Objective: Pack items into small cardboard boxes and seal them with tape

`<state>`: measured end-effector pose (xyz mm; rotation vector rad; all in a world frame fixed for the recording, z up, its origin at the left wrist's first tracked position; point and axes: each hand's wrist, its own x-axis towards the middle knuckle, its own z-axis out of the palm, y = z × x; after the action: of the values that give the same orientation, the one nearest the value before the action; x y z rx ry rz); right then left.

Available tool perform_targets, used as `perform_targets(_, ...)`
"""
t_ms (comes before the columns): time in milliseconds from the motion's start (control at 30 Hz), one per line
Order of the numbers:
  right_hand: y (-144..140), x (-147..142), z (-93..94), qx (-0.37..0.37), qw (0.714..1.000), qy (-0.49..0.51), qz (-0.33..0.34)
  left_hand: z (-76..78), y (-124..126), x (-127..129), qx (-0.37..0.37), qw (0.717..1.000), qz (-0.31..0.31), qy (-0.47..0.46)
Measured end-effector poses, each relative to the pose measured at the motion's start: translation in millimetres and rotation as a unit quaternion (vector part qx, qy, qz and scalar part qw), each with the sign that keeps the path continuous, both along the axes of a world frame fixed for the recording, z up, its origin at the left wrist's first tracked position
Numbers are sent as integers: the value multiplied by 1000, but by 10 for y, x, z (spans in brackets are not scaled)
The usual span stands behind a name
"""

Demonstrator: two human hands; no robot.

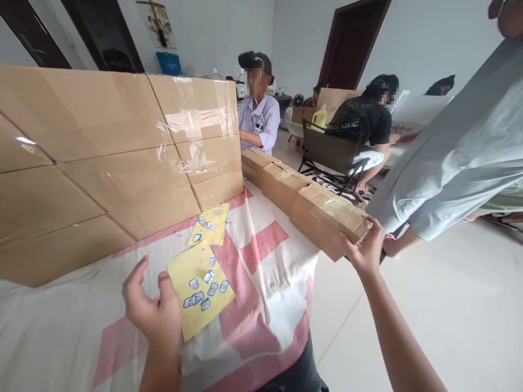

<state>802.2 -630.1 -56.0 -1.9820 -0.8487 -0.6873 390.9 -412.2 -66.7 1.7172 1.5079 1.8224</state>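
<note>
My left hand (153,307) hovers over the cloth-covered table (261,256), fingers loosely curled and apart, holding nothing, beside a yellow sticker sheet (200,291) with several small blue-white stickers. A second yellow sheet (210,224) lies further back near the cardboard wall. My right hand (365,247) reaches out to the right and grips the near end of a long taped cardboard box (324,215) lying along the table's right edge.
A tall cardboard partition (102,158) walls the table's far left. More cardboard boxes (269,174) line the right edge. A person in a grey garment (457,152) stands close on the right. Two other people (259,109) sit further back; one is on a folding chair (330,155).
</note>
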Motion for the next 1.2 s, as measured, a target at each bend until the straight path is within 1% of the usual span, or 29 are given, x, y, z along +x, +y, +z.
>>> perform_targets(100,471,194,-92,-12,999,5,46,0,22,-12,-23,1000,11,2)
perform_targets(200,941,293,-87,-23,996,20,81,4,27,-25,-43,999,17,8)
perform_targets(367,1679,316,-57,-25,994,44,95,35,21,-22,-101,994,22,18)
perform_targets(467,1992,306,-90,-40,993,56,101,6,74,-53,-160,986,-5,41)
perform_targets(533,2148,301,-128,-45,993,58,96,-47,132,-80,-208,974,-31,85)
perform_targets(633,2366,278,-181,-51,993,61,84,-144,196,-87,-256,943,-72,199)
perform_targets(733,2615,211,-203,-66,992,73,85,-194,193,-48,-275,909,-117,292)
perform_targets(833,2848,115,-178,-90,986,87,114,-172,156,-18,-289,883,-166,330)
perform_targets(933,2954,21,-120,-123,971,112,174,-117,130,-21,-292,870,-201,342)
perform_targets(1000,2907,-67,-95,-139,958,136,209,-88,118,-33,-282,866,-229,344)
perform_targets(1100,2648,-323,-131,-124,946,154,255,-78,102,-57,-257,868,-266,331)
perform_targets(1167,2384,-595,-194,-83,940,170,285,-88,97,-74,-246,878,-265,313)
perform_targets(1200,2242,-756,-224,-68,932,189,302,-96,97,-84,-244,884,-259,302)
